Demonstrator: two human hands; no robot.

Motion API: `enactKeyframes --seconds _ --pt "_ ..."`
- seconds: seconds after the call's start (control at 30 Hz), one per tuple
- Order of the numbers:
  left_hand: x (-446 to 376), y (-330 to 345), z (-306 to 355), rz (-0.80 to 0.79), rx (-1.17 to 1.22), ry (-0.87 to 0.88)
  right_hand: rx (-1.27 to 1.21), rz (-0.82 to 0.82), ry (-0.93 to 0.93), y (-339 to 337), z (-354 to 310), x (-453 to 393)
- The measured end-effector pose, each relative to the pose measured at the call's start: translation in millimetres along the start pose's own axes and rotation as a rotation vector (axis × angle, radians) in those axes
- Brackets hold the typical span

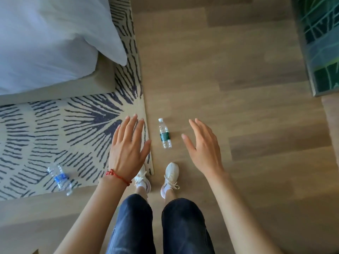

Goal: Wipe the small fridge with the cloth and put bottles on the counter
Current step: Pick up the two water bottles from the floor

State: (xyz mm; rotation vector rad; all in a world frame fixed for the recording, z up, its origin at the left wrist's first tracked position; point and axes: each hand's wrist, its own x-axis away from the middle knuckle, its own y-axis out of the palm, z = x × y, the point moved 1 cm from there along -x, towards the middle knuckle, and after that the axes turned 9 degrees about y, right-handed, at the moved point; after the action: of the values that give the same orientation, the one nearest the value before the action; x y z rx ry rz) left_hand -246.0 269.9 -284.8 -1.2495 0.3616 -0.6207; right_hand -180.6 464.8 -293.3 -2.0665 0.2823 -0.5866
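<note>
A view straight down at a person standing on a wooden floor (229, 70), both bare arms stretched forward. The left hand (128, 147) is spread open, palm down, holding nothing; a red cord bracelet (119, 176) circles its wrist. The right hand (203, 143) is also open and empty, fingers loosely extended. Between the two hands, a clear plastic bottle with a green label (164, 133) lies on the floor just beside the edge of a patterned rug (64, 129). A second clear bottle with a blue label (60, 178) lies on the rug near its front edge, left of the left arm. White sneakers (171, 176) show below the hands. A bed with white bedding (45, 39) fills the upper left corner.
</note>
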Motion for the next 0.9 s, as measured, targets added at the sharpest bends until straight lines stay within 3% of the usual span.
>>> enactKeyframes --seconds 0.3,0.57,0.9 --pt "-54 115 -86 -0.029 -0.005 0.051 0.025 -0.025 -0.021 122 27 -82" --pt "-60 235 -156 -0.031 -0.012 0.046 0.057 -0.181 -0.008 265 71 -142" --pt "-36 375 -210 -0.076 0.04 -0.019 -0.069 -0.287 0.242 424 133 -186"
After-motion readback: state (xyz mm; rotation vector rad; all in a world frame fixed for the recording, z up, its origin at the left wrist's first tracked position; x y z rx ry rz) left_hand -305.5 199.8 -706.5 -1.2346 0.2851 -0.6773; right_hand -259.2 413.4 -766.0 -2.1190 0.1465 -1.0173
